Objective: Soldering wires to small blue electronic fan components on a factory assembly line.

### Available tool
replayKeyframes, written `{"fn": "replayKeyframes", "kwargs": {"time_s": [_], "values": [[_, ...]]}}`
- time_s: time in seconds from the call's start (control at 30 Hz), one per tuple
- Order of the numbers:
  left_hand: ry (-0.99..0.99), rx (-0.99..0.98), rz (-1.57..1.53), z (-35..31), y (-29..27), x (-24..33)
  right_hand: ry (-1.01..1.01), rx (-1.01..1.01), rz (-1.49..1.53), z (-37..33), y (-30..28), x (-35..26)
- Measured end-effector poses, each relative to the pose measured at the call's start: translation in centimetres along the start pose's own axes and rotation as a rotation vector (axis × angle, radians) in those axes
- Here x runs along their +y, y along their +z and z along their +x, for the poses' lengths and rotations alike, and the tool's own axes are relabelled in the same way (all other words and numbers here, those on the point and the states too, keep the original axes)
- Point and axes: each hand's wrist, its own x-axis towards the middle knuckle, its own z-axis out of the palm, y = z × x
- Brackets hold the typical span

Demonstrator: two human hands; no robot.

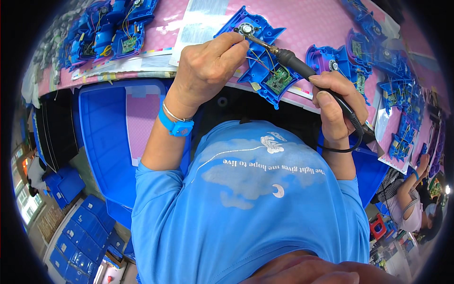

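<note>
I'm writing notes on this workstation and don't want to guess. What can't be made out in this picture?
All in the head view:
- What, if anything, the left grip pinches: covered by its own fingers.
- Whether the soldering iron's tip touches the speaker: too small to tell.
- Individual parts on the green circuit board: too small.
- The rearmost blue housing, upper left: cut off by the top edge.

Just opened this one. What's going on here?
A person holds a soldering iron in the right hand, its tip at a round metal part in an open blue housing. The left hand is pinched close to that tip; what it grips is too small to tell. Wires and a green circuit board sit in the same housing. Similar blue housings lie to both sides on the pink work surface.
</note>
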Motion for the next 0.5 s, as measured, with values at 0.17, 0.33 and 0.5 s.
{"fn": "replayKeyframes", "kwargs": {"time_s": [0.17, 0.33, 0.5], "values": [[-0.014, -0.002, -0.017, 0.04, -0.1, 0.01, -0.061, 0.039, 0.037, -0.33, -0.09, 0.33], [-0.036, -0.013, -0.037, 0.03, -0.22, 0.04, -0.135, -0.01, 0.038, -0.48, -0.86, 0.59], [-0.051, -0.013, -0.035, 0.13, -0.25, 0.23, -0.131, -0.01, 0.037, -0.5, -0.9, 0.58]]}}
